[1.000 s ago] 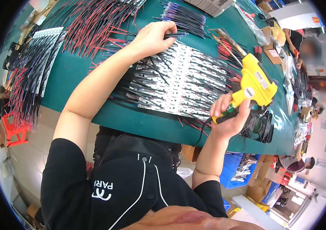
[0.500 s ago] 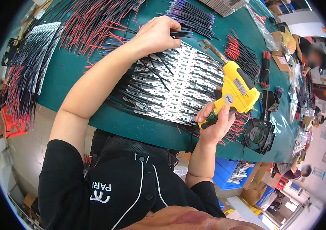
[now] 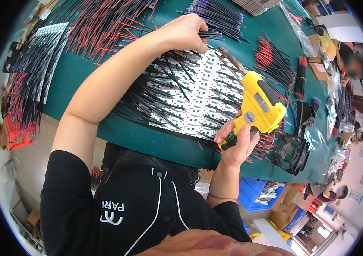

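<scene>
My right hand (image 3: 238,143) is wrapped round the handle of a yellow soldering gun (image 3: 258,104). The gun's metal tip points away from me, close to the far end of a white circuit board panel (image 3: 196,96). Rows of black wires (image 3: 156,104) stick out along both sides of this panel. At its far edge, my left hand (image 3: 189,33) is closed on a small bundle of black wires (image 3: 213,35), whose ends poke out to the right. The fingers hide whatever the wires touch, and I cannot tell whether the gun's tip meets the board.
On the green table (image 3: 147,145), red and black wires (image 3: 109,25) are heaped at the far left, with purple-ended ones (image 3: 218,17) behind the panel. A wired panel (image 3: 40,64) overhangs the left edge. A black fan (image 3: 291,152) stands at right; a blue bin (image 3: 250,194) sits below.
The soldering gun has shifted slightly left relative to the board, its tip now nearer the panel's far end. My left hand has moved a little to the right and away, still gripping wires.
</scene>
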Tool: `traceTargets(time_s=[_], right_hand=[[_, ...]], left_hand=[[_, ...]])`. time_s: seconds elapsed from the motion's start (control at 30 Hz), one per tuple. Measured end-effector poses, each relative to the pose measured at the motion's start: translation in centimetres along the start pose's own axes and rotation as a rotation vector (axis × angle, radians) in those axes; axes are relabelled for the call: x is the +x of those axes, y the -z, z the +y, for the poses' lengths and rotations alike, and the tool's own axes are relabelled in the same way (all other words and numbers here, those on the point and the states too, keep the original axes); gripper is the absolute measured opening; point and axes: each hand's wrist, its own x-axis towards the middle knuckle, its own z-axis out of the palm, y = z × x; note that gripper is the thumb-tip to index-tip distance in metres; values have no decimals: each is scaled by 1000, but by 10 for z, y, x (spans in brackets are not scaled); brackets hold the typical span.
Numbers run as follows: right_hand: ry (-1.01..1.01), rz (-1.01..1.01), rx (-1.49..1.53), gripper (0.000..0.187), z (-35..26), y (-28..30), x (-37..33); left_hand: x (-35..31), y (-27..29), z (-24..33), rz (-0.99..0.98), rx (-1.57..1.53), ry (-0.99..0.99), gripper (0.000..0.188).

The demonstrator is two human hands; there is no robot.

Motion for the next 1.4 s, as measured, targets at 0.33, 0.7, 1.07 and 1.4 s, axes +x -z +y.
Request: traceTargets(time_s=[0.33, 0.7, 1.07, 1.4], right_hand=[[-77, 33, -82, 38, -4, -8, 1], [-19, -72, -258, 33, -7, -12, 3], [23, -10, -219, 42, -10, -13, -3], [40, -70, -241, 30, -5, -12, -5]], left_hand=[[5, 3, 6, -96, 13, 54, 19], [8, 4, 10, -122, 64, 116, 19], [12, 6, 7, -155, 81, 99, 19], [13, 9, 2, -212, 35, -2, 17]])
